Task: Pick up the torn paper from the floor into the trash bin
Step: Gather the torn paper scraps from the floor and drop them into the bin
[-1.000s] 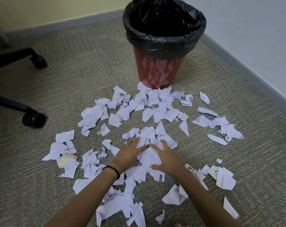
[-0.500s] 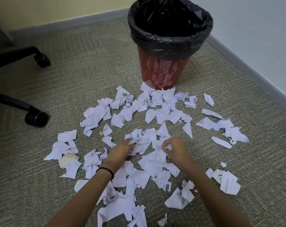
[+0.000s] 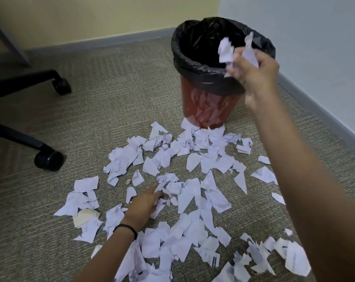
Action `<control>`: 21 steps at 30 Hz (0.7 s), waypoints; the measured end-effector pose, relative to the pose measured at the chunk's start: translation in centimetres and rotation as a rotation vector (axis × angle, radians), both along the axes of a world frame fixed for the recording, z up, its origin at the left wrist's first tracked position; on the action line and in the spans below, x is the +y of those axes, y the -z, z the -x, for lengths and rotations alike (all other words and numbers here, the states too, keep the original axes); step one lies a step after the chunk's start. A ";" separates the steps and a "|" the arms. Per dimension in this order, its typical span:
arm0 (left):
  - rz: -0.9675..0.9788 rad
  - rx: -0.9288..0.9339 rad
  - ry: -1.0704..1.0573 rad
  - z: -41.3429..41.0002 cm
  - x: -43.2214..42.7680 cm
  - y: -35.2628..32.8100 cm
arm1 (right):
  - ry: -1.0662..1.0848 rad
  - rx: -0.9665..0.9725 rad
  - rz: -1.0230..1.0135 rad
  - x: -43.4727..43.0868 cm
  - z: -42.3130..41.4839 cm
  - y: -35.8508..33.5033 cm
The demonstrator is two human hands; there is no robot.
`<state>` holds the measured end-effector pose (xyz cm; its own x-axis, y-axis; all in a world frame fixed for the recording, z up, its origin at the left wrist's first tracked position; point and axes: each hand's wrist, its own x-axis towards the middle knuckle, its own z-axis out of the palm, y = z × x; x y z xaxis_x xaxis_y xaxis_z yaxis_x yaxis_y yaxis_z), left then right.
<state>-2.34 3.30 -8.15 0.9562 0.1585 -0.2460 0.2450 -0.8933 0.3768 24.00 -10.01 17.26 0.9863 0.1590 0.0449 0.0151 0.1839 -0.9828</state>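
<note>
Several pieces of torn white paper (image 3: 193, 192) lie scattered over the carpet in front of a red trash bin (image 3: 207, 106) lined with a black bag. My right hand (image 3: 254, 72) is raised at the bin's near right rim and grips a bunch of crumpled paper scraps (image 3: 226, 51) that stick out over the opening. My left hand (image 3: 144, 202), with a black band on its wrist, rests low on the floor among the scraps, fingers stretched out and touching paper.
Black office chair legs with casters (image 3: 48, 159) stand at the left. A grey baseboard (image 3: 323, 117) runs along the wall behind and right of the bin, which sits in the corner. A tan paper piece (image 3: 84, 217) lies at the left of the pile.
My right hand has lifted off the floor with a handful of scraps and risen to the bin's rim. My left hand stays down on the paper pile.
</note>
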 end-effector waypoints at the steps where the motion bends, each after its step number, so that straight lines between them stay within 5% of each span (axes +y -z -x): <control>1: -0.029 0.008 0.008 0.1 -0.2 0.0 | 0.024 -0.001 -0.040 0.9 -0.9 -0.2; 6: -0.146 0.159 0.018 0.3 -1.2 -0.4 | -0.079 0.035 0.052 2.7 -4.1 0.1; 8: -0.147 -0.020 0.070 0.8 -1.9 -0.5 | -0.083 -0.019 0.161 2.4 -4.4 0.7; 12: -0.253 -0.073 0.204 1.0 -2.2 -0.2 | 0.006 -0.184 0.203 0.4 -2.6 3.4; 17: -0.054 -0.049 0.096 -0.8 -2.2 -0.3 | 0.124 -0.219 0.185 -2.4 1.5 8.8; 21: 0.078 -0.130 -0.073 -3.8 -2.1 -2.8 | -0.072 -0.091 0.591 -5.3 5.1 16.0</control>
<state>1.41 1.17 -5.30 0.9674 0.2141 -0.1355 0.2531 -0.8414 0.4775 18.86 -15.33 1.21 0.9684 0.2490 0.0120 0.1115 -0.3892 -0.9144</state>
